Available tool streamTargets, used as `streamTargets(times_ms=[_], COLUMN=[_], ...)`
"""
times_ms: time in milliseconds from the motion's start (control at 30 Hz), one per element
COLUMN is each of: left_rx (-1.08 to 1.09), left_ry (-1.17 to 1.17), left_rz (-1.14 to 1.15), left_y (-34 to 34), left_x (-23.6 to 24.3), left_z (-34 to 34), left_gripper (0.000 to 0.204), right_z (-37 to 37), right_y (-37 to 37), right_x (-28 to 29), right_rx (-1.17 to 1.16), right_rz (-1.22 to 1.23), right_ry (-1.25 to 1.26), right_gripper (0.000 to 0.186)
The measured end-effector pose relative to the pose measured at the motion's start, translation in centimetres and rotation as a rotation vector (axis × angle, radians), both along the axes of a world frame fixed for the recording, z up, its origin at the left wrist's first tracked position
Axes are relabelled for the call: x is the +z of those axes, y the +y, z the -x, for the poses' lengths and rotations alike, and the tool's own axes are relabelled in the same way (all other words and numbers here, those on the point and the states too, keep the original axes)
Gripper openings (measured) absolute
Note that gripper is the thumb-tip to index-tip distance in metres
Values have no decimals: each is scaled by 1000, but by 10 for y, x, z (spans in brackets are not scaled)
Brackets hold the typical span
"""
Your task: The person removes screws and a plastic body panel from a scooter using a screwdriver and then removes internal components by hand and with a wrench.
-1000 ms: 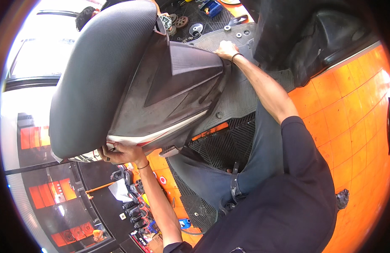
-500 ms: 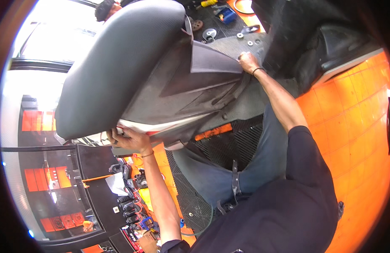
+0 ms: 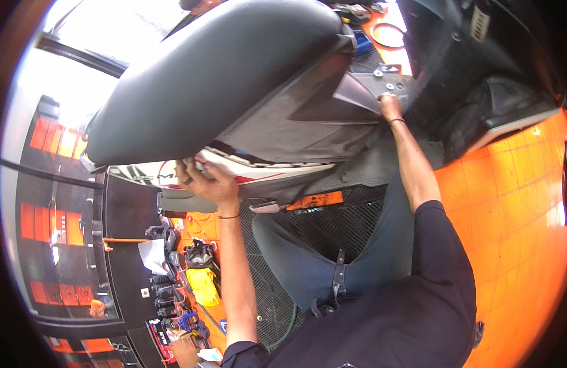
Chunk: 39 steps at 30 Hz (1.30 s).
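A scooter with a long black seat (image 3: 222,80) stands across the view in front of me. Below the seat is a dark grey side panel (image 3: 289,126), its pointed front end held in my closed right hand (image 3: 391,108). A white side panel (image 3: 289,173) with red and black markings runs along its lower side. My left hand (image 3: 208,183) has its fingers curled at the white panel's upper edge, just under the seat; its fingertips are partly hidden. A narrow gap with a toothed edge shows between the grey and white panels.
Small round parts lie on the scooter's footboard (image 3: 397,83), beside the black front shield (image 3: 479,80). A black ribbed mat (image 3: 277,251) is under my legs, with orange floor tiles (image 3: 504,202) to the right. Tools and a yellow cloth (image 3: 202,286) lie at left.
A gap has opened between the grey and white panels. In the picture, the seat, grey panel and my right hand sit further right; my left hand has also shifted slightly right and up.
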<state>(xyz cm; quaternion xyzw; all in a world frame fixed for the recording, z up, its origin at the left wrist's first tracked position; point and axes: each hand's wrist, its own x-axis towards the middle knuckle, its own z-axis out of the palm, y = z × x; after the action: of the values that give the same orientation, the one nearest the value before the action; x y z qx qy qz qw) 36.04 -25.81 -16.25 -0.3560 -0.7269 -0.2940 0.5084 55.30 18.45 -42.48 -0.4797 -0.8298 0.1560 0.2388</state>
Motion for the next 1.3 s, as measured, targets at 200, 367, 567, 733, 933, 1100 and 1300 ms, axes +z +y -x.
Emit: streamTargets(times_ms=[200,367,567,733,933,1100,1300], left_rx=[-69,-44,-52,-102,-256,-390,-620], left_ry=[6,-3,-14,-43,-59,-93,-186], left_rz=[-44,-25,-38,-120,-229,-312,-520], left_y=[-2,-12,-15,-14,-17,-22,-24], left_x=[3,6,5,8,10,11,12], left_z=[-2,-3,0,-1,2,4,4], left_gripper=[44,43,45,46,50,51,50], right_z=[-12,-18,-3,-4,-12,-20,-80], right_y=[-14,-61,-158,-124,-140,-146,-181], right_x=[32,129,287,287,300,308,318], right_rx=[-16,9,351,363,321,261,123], right_rz=[57,32,-241,-514,-276,-188,-263], right_ry=[157,721,1129,825,1158,1200,1143], right_gripper=[29,30,25,29,34,32,24])
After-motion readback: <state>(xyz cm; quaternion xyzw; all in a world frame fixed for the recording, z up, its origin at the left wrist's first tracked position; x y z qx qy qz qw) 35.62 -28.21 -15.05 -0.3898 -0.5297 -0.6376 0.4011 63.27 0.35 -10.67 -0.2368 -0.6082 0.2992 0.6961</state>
